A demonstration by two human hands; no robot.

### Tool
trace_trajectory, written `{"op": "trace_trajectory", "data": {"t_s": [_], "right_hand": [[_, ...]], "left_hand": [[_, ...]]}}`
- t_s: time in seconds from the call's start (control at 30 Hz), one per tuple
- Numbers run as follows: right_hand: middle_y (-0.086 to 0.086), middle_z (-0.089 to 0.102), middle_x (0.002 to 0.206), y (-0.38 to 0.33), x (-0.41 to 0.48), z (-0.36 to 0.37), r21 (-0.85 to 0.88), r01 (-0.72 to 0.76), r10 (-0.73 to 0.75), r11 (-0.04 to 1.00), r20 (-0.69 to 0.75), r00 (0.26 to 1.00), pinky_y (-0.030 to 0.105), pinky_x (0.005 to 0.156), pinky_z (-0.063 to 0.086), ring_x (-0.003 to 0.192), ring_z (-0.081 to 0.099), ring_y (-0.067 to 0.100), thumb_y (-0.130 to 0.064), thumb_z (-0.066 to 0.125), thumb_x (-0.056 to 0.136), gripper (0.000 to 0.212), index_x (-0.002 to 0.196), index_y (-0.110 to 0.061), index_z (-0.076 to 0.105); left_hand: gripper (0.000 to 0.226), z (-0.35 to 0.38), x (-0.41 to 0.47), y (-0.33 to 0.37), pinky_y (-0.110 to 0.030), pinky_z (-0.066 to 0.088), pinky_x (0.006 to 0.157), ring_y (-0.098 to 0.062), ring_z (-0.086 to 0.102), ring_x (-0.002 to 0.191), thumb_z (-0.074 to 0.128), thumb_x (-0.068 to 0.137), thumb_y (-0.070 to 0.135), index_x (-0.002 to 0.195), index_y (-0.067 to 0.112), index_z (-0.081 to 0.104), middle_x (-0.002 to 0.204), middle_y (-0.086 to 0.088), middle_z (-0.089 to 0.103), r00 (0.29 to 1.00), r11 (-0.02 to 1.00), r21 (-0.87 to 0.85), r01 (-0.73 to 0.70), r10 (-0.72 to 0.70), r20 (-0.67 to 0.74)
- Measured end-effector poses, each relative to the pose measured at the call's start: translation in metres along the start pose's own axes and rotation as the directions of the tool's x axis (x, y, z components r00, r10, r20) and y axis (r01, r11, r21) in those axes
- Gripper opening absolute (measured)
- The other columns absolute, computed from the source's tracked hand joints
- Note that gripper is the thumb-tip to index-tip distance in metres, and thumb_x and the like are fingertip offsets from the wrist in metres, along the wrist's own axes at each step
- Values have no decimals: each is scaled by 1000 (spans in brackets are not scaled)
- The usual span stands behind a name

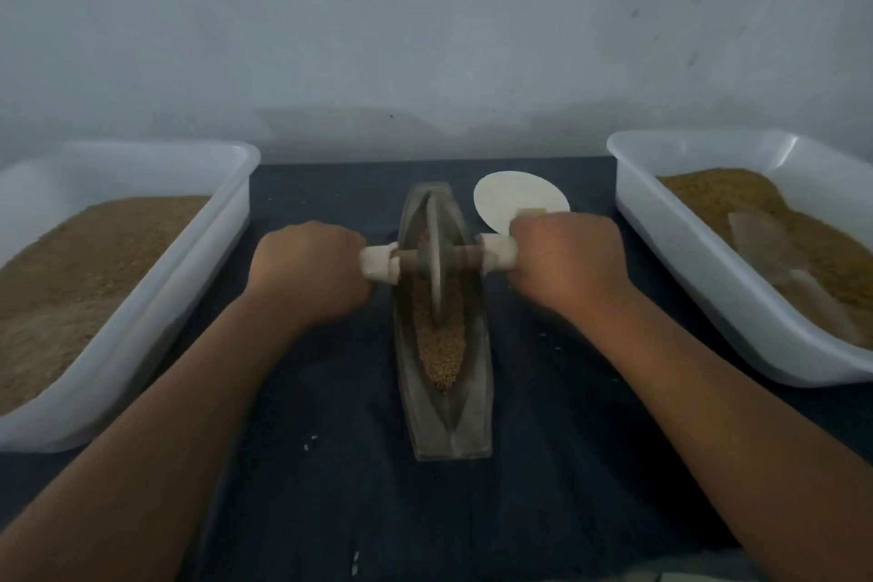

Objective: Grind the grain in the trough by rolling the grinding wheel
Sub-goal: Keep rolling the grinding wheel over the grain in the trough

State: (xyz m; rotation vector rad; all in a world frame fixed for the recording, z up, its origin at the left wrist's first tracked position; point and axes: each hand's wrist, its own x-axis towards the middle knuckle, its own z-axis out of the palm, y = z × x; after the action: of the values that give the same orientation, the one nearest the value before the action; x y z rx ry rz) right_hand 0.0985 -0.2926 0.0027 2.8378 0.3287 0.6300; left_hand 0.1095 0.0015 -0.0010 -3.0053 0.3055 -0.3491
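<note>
Left hand (pixel 309 272) fingers curled round the left white handle (pixel 380 265) of the axle; right hand (pixel 564 262) fingers wrapped the same way round the right white handle (pixel 498 252). Both fists knuckles-up, palms down, forearms running back toward the camera.

Brown axle (pixel 465 254) runs between the handles, through the grinding wheel (pixel 437 260) — a grey disc standing on edge, upright, in the trough (pixel 444 421). Trough is long, boat-shaped, lengthwise away from the person on dark cloth (pixel 330 487). Wheel sits around mid-trough, toward the far half, its rim down in the grain (pixel 441 354).

White round disc (pixel 515 196) lies flat just behind the right hand — partly hidden by it. White tub (pixel 222 222) on the left holds brown meal; white tub (pixel 661 222) on the right likewise, with a pale scoop-like thing (pixel 774 250) lying in it, blurred.
</note>
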Motion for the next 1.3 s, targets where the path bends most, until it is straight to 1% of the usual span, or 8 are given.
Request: {"op": "trace_trajectory", "data": {"t_s": [0.13, 0.3, 0.43, 0.63, 0.77, 0.93, 1.13, 1.3], "right_hand": [[-7, 39, 59, -1, 21, 3, 25, -12, 11, 1000, 19, 1000, 26, 50, 23, 55, 42, 20, -38, 61, 85, 15, 77, -27, 54], [-7, 41, 59, 2, -17, -3, 66, 14, -16, 998, 35, 999, 27, 47, 28, 53, 53, 22, -48, 60, 84, 26, 72, -30, 45], [-10, 44, 58, 7, -52, -7, 116, 56, -65, 992, 78, 995, 30, 48, 42, 54, 51, 13, -58, 61, 84, 29, 74, -36, 46], [-8, 45, 59, 0, -6, 3, 55, -25, 25, 998, -3, 1000, 23, 48, 22, 52, 48, 23, -48, 63, 83, 26, 73, -27, 52], [-6, 50, 61, 1, 21, 5, 73, -44, 40, 996, 55, 998, 26, 50, 25, 54, 46, 18, -35, 60, 83, 19, 70, -27, 48], [-7, 41, 58, 2, -8, -2, 81, -12, 8, 997, 46, 999, 25, 48, 24, 51, 47, 19, -44, 60, 84, 27, 69, -27, 46], [-10, 48, 61, 5, -50, -8, 115, -2, -13, 993, 129, 992, 33, 54, 49, 58, 54, 13, -59, 58, 86, 29, 77, -32, 53], [-5, 53, 63, 1, -5, 3, 81, -33, 32, 996, 13, 999, 28, 50, 35, 57, 58, 25, -44, 65, 86, 23, 76, -27, 54]], "left_hand": [[21, 0, 12, 0, -30, 42, 58, -15, 55, 62, 54, 77, 50, 69, 30, 57, 68, 11, 56, 999, 999, -32, 44, -44, 1], [25, -7, -8, -2, -28, 37, 54, -9, 50, 59, 53, 79, 57, 70, 34, 52, 66, 13, 54, 999, 998, 18, -52, 52, 13], [31, -10, -26, -1, -24, 24, 47, -5, 42, 52, 50, 77, 65, 67, 36, 44, 61, 13, 50, 991, 985, 116, -124, 129, -37], [24, -9, -1, 3, -30, 43, 59, -17, 56, 64, 55, 79, 53, 69, 32, 53, 68, 11, 54, 1000, 1000, 28, -8, 8, -3], [19, -7, 11, 3, -31, 44, 61, -15, 54, 63, 58, 76, 49, 70, 31, 55, 69, 11, 55, 999, 999, -18, 43, -43, 0], [24, -9, -1, 2, -30, 41, 58, -12, 54, 62, 56, 80, 54, 72, 32, 54, 68, 12, 56, 1000, 1000, 26, -13, 13, 3], [32, -12, -25, -2, -25, 26, 48, -3, 39, 53, 49, 76, 66, 66, 38, 40, 61, 14, 47, 990, 982, 142, -124, 132, -44], [24, -5, 2, 1, -29, 39, 58, -17, 50, 61, 53, 77, 54, 69, 32, 49, 67, 12, 50, 999, 999, 51, -3, 5, -40]]}}
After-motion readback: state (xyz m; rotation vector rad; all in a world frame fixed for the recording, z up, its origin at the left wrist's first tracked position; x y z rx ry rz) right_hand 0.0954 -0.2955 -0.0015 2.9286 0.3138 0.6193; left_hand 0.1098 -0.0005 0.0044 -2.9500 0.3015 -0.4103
